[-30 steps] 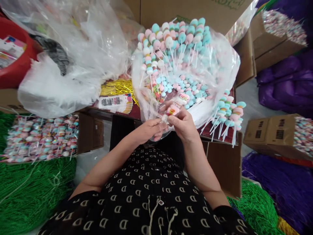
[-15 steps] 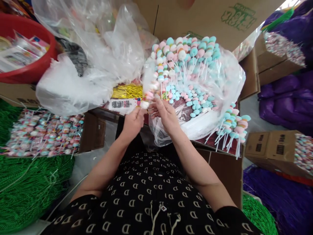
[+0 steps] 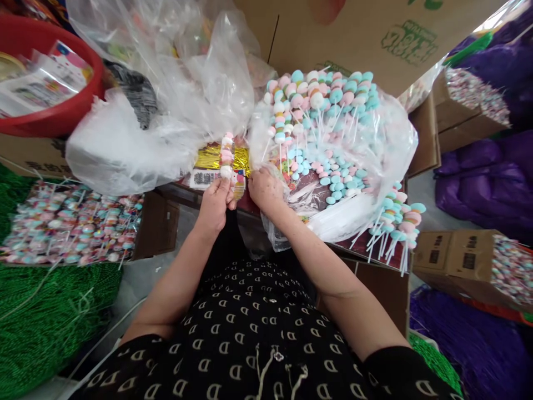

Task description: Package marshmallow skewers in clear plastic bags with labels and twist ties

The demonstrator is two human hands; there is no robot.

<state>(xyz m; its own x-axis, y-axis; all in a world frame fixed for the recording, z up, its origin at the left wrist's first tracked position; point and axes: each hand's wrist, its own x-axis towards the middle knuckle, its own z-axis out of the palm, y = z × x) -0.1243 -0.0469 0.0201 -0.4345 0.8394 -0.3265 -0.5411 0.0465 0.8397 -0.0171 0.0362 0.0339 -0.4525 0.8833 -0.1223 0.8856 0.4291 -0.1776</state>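
Pastel candy skewer (image 3: 227, 158) pinched upright by left hand (image 3: 214, 206); right hand (image 3: 265, 189) curled on bag (image 3: 391, 139).

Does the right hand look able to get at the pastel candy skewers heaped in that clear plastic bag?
Probably yes: the right hand rests on the clear plastic bag, right beside the pastel candy skewers, with only thin plastic between.

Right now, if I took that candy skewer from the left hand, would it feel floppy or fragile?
The candy skewer is likely light: the left hand holds it upright in one grip. Its puffy pieces look soft and may dent if squeezed. Thin sticks like those in the clear plastic bag could snap.
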